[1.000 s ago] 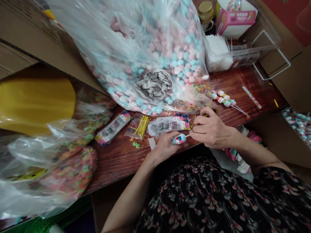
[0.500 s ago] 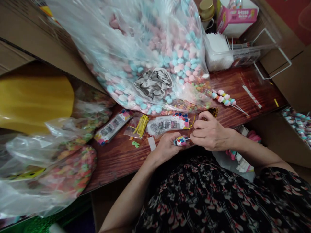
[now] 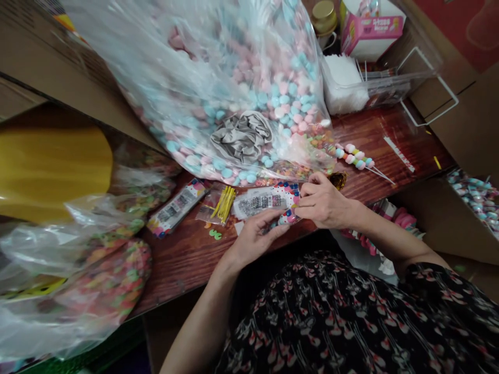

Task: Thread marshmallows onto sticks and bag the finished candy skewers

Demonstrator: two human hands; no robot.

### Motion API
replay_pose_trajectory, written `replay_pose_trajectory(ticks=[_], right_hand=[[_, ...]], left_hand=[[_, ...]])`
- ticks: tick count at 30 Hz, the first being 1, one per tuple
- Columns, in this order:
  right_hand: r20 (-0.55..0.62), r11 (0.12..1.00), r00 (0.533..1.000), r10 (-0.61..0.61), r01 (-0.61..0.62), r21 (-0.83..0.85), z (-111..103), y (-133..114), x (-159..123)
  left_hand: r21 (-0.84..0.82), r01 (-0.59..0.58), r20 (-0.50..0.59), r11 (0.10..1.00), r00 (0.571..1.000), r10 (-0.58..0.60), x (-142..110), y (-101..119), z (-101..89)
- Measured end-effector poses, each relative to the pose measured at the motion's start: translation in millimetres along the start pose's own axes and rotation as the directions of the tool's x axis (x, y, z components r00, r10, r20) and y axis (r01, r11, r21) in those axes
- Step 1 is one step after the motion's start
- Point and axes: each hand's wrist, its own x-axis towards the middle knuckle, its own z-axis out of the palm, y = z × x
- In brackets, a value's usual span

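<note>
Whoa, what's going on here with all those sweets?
Someone's left hand holds a small bright-patterned wrapper with sweets showing, while the right hand pinches its end. Behind them sits a big clear bag of pink and blue sweets. Skewers of sweets lie off to the right on the table, and yellow strips lie to the left.

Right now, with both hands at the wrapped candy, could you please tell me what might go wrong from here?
The candy skewers lie beyond and to the right of the right hand, stick ends near the front edge of the wooden table, so a brushing forearm could knock them off. The printed plastic bags lie close behind the wrapped candy and the left hand, so they might get pushed about.
</note>
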Motion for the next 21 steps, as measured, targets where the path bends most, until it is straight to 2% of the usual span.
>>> replay_pose_trajectory(ticks=[2, 5, 8, 10, 11, 12, 13, 14, 15, 16, 17, 19, 21], right_hand=[[-0.009, 1.000, 1.000, -0.006, 0.006, 0.011, -0.2, -0.5, 1.1], [-0.007, 0.999, 0.999, -0.033, 0.033, 0.039, 4.9, -4.1, 5.2], [-0.033, 0.998, 0.999, -0.028, 0.029, 0.052, 9.8, -7.2, 8.2], [-0.165, 0.994, 0.983, 0.074, -0.059, 0.097, 10.5, -9.7, 7.2], [-0.262, 0.977, 0.948, 0.182, -0.144, 0.159, 10.5, -12.0, 5.7], [-0.350, 0.936, 0.879, 0.323, -0.242, 0.255, 11.1, -15.4, 3.8], [-0.404, 0.867, 0.783, 0.473, -0.331, 0.373, 12.5, -20.1, 1.6], [-0.408, 0.779, 0.687, 0.602, -0.390, 0.492, 15.3, -26.2, -0.3], [-0.372, 0.691, 0.620, 0.691, -0.416, 0.591, 19.7, -33.3, -1.8], [-0.320, 0.624, 0.595, 0.737, -0.417, 0.661, 25.5, -41.1, -2.5], [-0.265, 0.584, 0.613, 0.744, -0.405, 0.703, 32.4, -48.8, -2.1], [-0.200, 0.554, 0.660, 0.724, -0.383, 0.739, 47.3, -60.9, 1.2], [-0.188, 0.533, 0.640, 0.745, -0.402, 0.744, 59.7, -64.8, 6.0]], left_hand=[[-0.064, 0.024, 0.023, 0.998, 0.999, -0.023, 0.6, -2.8, 1.3], [-0.148, 0.066, -0.041, 0.987, 0.997, -0.073, 3.0, -9.2, 12.0], [-0.205, 0.042, -0.178, 0.978, 0.981, -0.079, 3.7, -16.9, 23.9], [-0.255, 0.006, -0.314, 0.967, 0.945, -0.089, 3.3, -21.5, 28.4], [-0.282, -0.016, -0.383, 0.959, 0.918, -0.097, 3.3, -23.1, 29.4], [-0.302, -0.040, -0.444, 0.953, 0.890, -0.103, 3.6, -24.2, 29.8], [-0.308, -0.060, -0.492, 0.950, 0.864, -0.105, 4.1, -24.5, 29.8], [-0.299, -0.073, -0.524, 0.951, 0.846, -0.100, 4.8, -24.1, 29.5], [-0.274, -0.079, -0.542, 0.958, 0.836, -0.086, 5.6, -23.2, 29.5], [-0.235, -0.080, -0.545, 0.969, 0.836, -0.063, 6.3, -21.9, 29.8], [-0.186, -0.083, -0.536, 0.979, 0.844, -0.030, 6.6, -20.6, 30.6], [-0.089, -0.101, -0.500, 0.991, 0.865, 0.043, 5.9, -19.7, 33.7], [-0.074, -0.094, -0.464, 0.993, 0.885, 0.049, 4.1, -22.9, 37.3]])
